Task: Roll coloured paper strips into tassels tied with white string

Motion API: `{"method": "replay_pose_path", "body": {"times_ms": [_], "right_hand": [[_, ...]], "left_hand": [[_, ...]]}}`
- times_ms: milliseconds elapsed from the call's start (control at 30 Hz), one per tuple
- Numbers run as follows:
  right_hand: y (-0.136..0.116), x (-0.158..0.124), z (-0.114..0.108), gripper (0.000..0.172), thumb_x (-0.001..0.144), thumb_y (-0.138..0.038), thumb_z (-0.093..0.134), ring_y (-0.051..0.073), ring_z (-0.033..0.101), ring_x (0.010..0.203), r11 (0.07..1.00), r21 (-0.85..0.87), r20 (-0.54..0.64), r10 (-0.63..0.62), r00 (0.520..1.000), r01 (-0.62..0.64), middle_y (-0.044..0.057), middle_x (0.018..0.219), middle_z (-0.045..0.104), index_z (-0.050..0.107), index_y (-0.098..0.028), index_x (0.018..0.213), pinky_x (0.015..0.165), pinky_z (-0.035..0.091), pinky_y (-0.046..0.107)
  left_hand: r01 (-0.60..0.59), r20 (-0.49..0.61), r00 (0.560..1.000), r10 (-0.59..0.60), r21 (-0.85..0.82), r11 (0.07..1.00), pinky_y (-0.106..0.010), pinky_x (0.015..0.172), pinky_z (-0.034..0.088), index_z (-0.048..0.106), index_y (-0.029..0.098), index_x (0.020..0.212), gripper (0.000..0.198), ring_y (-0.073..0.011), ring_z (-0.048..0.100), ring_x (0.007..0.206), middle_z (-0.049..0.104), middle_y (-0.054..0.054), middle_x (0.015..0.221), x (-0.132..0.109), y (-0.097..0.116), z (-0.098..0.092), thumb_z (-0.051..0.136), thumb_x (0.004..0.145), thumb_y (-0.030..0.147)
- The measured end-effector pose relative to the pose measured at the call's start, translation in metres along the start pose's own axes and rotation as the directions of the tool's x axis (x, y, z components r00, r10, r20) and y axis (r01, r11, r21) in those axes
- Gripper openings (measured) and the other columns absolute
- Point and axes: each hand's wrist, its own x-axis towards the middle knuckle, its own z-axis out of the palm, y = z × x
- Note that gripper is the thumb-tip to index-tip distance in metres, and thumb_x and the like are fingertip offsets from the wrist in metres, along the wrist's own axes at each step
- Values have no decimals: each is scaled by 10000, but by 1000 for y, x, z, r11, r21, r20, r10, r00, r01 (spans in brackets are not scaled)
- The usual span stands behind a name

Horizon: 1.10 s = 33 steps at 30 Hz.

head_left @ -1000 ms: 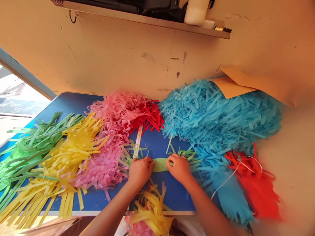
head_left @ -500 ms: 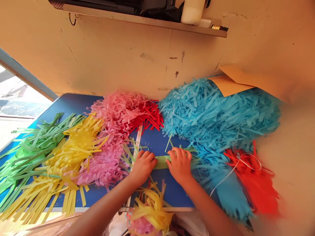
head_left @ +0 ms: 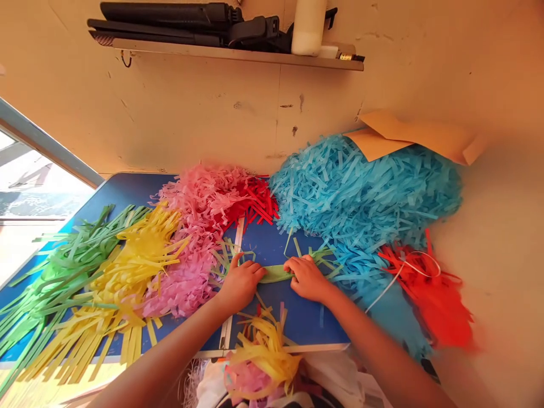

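Note:
Between my two hands stretches a green strip of tissue paper (head_left: 274, 274) with fringed ends fanning out past each hand on the blue table (head_left: 276, 245). My left hand (head_left: 241, 280) has its fingers closed over the left part of the strip. My right hand (head_left: 309, 276) pinches the strip's right part, fingers curled. Nearest my left hand lies a heap of pink and lilac paper fringe (head_left: 182, 283). Blue paper fringe (head_left: 365, 198) is piled beyond my right hand. A yellow paper tassel (head_left: 266, 345) hangs at the table's front edge, close to my body.
Yellow fringe (head_left: 140, 255) and green fringe (head_left: 63, 277) cover the table's left. Red fringe (head_left: 437, 300) with a white string (head_left: 395, 280) lies at the right. Brown paper (head_left: 399, 136) rests on the blue pile. A wall shelf (head_left: 238, 54) holds black items and a white bottle (head_left: 308, 28).
My right hand has turned and tightened round the strip, which looks narrower and more gathered. My left hand stays on its part. The camera view has shifted slightly.

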Motion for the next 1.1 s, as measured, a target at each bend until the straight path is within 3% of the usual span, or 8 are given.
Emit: {"method": "replay_pose_path", "body": {"times_ms": [133,267,400,567,800,1100], "right_hand": [[5,1,-6,375,630,-43,502,191,586,882,999,47,8,0,1000,-1,23,959,645,576,-195,964,835,328,328],[4,1,-11,324,659,-39,521,188,595,902,997,80,23,-2,1000,0,25,991,651,608,-198,928,851,326,327],[4,2,-14,279,683,-81,618,181,604,853,994,112,41,-3,999,-1,20,964,658,634,-189,940,856,339,328],[13,3,-17,103,841,-135,636,169,631,920,987,163,59,-19,998,9,19,991,682,701,-199,888,877,338,333],[21,4,-11,136,909,-144,627,135,634,892,976,215,58,10,998,-22,-11,973,687,719,-212,835,890,338,314],[8,20,-4,232,912,-188,613,128,552,714,958,124,8,261,965,-260,2,812,596,616,-165,681,779,331,288]], "left_hand": [[1,-30,1000,-2,-23,1000,-584,1152,108,633,228,1112,378,-240,641,951,726,-50,983,-3,-5,-1,519,779,92],[-42,-67,997,43,12,999,-596,1158,97,671,240,1044,239,-217,668,867,739,-32,917,-5,-6,-2,487,901,186],[-82,-113,991,77,-41,996,-558,1175,105,709,271,1000,278,-178,685,859,758,-6,913,-7,-16,1,439,972,215],[-110,-129,988,91,-151,982,-509,1170,141,729,307,1005,266,-157,673,929,759,11,992,-10,-29,7,467,981,266],[-4,-89,996,-15,-218,976,-454,1077,275,740,276,905,247,-176,643,966,736,-5,983,-7,-30,12,503,960,318],[226,-113,964,-242,-135,965,-451,888,371,701,196,732,290,-245,626,859,703,-47,793,8,-21,22,518,921,316]]}}
